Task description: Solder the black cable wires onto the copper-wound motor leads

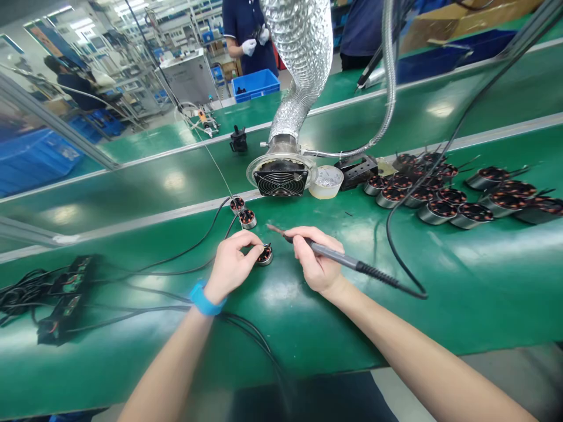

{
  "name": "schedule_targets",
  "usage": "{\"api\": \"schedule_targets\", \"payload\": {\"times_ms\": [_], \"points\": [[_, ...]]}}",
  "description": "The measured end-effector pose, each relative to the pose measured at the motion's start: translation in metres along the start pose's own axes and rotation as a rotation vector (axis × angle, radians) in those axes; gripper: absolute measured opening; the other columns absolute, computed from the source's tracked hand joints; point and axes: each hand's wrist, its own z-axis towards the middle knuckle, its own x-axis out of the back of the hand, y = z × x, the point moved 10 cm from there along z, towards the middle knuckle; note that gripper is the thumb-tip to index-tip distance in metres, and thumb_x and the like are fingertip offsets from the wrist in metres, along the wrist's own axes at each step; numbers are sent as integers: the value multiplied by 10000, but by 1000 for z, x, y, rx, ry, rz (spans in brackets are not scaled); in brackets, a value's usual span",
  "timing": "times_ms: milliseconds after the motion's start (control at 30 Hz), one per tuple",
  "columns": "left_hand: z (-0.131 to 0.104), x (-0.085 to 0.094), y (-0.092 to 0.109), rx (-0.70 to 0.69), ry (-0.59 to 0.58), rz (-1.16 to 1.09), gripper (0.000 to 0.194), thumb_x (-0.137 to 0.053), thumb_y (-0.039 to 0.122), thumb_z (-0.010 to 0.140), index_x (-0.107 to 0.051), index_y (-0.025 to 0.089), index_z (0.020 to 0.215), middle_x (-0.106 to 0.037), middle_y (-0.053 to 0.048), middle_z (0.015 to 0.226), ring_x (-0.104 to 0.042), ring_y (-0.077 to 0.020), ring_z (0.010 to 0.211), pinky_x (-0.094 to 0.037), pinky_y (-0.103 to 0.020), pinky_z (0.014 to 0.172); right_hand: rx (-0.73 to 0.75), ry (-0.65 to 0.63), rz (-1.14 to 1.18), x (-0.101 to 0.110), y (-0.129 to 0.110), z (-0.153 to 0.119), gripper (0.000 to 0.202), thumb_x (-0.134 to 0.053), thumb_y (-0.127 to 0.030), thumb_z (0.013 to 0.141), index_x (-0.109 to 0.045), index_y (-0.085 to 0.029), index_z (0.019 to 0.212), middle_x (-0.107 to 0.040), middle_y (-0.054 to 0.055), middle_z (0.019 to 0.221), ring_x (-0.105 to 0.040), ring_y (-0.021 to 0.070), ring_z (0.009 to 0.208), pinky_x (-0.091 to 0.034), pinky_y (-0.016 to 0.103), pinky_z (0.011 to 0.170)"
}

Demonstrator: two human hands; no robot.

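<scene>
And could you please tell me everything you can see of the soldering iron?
The soldering iron is a slim, pen-like tool with a grey, plastic-looking handle, a dark front section and a thin brownish tip. A ribbed black sleeve at its back leads into a black cable that loops away to the upper right. The right hand grips it, slanted over the green table, tip toward the left. The tip seems to touch nothing; whether it is hot cannot be told.

Bright, with white glare on green bench (308, 340)
</scene>
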Motion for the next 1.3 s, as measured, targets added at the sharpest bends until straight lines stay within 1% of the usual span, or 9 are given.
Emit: {"api": "schedule_targets", "payload": {"times_ms": [133, 267, 367, 533, 633, 733, 967, 1133, 1300], "points": [[-1, 1, 0, -13, 11, -7, 153, -608, 161, 859, -677, 186, 725, -685, -22, 820, -630, -167, 817, -470, -280, 799, 10, -212, -59, -24, 9, -3, 265, -532, -208, 956, -624, -235, 1203, -655, 55, 995, -671, 167, 853, -564, 333, 824], [-4, -1, 0, -6, 23, -22, 164, -593, 148, 860, -664, 183, 717, -674, -26, 820, -626, -168, 816, -469, -276, 766, -16, -448, 67, -54, 22, -14, 677, -726, -192, 823, -424, -284, 1422, -516, 87, 1275, -636, 199, 1064, -532, 372, 971], [-7, -1, 2, -4, 41, -22, 159, -587, 152, 861, -660, 184, 724, -667, -28, 821, -621, -169, 816, -465, -275, 746, -22, -539, 119, -70, 27, -20, 788, -760, -158, 787, -370, -309, 1455, -472, 87, 1320, -599, 215, 1142, -510, 388, 1017], [-13, 9, 1, 11, 78, -41, 168, -570, 206, 883, -659, 184, 742, -662, -39, 839, -612, -172, 799, -465, -273, 720, 23, -567, 28, -74, 28, -21, 717, -687, -95, 818, -394, -318, 1434, -509, 74, 1240, -587, 220, 1115, -505, 401, 1006], [-14, 16, -10, 69, 85, -61, 177, -581, 253, 884, -667, 175, 750, -642, -34, 809, -573, -147, 692, -431, -255, 619, 48, -574, -45, -68, 29, -17, 702, -628, -60, 835, -376, -315, 1439, -499, 78, 1226, -622, 193, 1003, -536, 372, 933], [-12, 18, -23, 110, 72, -20, 187, -610, 280, 863, -683, 167, 734, -627, -23, 755, -520, -131, 631, -396, -253, 592, 92, -619, -109, -65, 29, -16, 681, -579, -41, 856, -363, -301, 1447, -488, 91, 1238, -627, 169, 901, -551, 345, 856], [-11, 8, -50, 254, -33, -138, 260, -618, 386, 861, -697, 145, 805, -591, -1, 655, -490, -128, 597, -376, -251, 580, 148, -608, -160, -65, 26, -13, 645, -601, -59, 862, -377, -267, 1431, -504, 100, 1228, -607, 208, 1014, -524, 358, 895], [3, 8, -40, 269, -75, -174, 314, -649, 431, 829, -698, 129, 759, -587, -1, 643, -478, -126, 613, -355, -255, 595, 157, -618, -135, -65, 26, -16, 620, -581, -63, 880, -381, -266, 1430, -508, 99, 1216, -627, 198, 970, -542, 353, 869], [18, -19, -24, 287, -290, -202, 288, -695, 408, 767, -684, 134, 679, -561, 9, 579, -464, -112, 555, -334, -254, 555, 154, -599, -122, -62, 27, -15, 609, -596, -69, 872, -402, -278, 1411, -514, 95, 1207, -635, 203, 951, -544, 363, 863]]}}
